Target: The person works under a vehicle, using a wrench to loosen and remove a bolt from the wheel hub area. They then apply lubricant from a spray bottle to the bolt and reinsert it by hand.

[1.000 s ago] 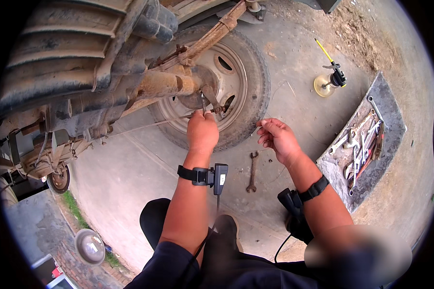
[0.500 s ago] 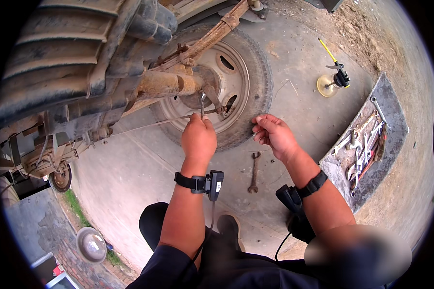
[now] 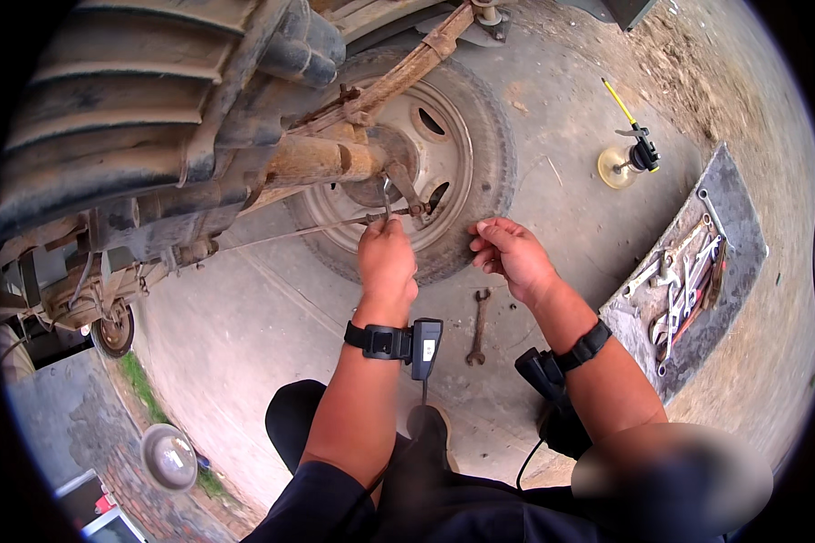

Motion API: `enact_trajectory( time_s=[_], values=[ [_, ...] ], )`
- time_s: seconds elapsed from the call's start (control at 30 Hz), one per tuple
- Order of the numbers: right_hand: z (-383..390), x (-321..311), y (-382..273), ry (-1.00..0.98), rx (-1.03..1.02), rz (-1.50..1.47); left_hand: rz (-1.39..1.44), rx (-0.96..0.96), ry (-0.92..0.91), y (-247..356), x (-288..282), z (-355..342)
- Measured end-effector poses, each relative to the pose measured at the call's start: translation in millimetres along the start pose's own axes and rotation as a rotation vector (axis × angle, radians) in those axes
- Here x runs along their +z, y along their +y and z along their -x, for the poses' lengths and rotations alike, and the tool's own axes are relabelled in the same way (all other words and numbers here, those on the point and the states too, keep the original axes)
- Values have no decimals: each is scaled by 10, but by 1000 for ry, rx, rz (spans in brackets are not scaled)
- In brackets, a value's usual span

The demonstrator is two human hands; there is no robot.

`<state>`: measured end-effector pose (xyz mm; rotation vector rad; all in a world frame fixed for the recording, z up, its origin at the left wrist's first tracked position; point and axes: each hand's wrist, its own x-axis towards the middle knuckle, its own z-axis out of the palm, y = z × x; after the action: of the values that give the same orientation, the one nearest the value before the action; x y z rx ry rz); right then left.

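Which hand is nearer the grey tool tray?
Right. Right hand is left of the tray, apart from it; left hand farther left, holding a metal tool by the wheel.

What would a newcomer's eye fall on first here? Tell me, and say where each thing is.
The big wheel at the upper centre, with a rusty axle reaching it from the left and the person's left hand holding a metal tool near its middle. Then the grey tray of wrenches at the right, and the yellow-spouted oil can standing just beyond its upper end.
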<state>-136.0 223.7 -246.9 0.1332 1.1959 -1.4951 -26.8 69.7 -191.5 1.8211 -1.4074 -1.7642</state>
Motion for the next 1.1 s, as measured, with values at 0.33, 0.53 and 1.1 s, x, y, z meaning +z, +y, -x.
enact_trajectory(
  time_s=[0.33,0.53,1.1],
  values=[
    [-53,-2,-35,79,-3,49,309,-72,19,-108,144,-12],
    [-288,-125,-295,784,-440,808,369,-105,27,-90,164,22],
    [-646,-157,-208,608,-394,641,483,-146,20,-63,422,118]
  ],
)
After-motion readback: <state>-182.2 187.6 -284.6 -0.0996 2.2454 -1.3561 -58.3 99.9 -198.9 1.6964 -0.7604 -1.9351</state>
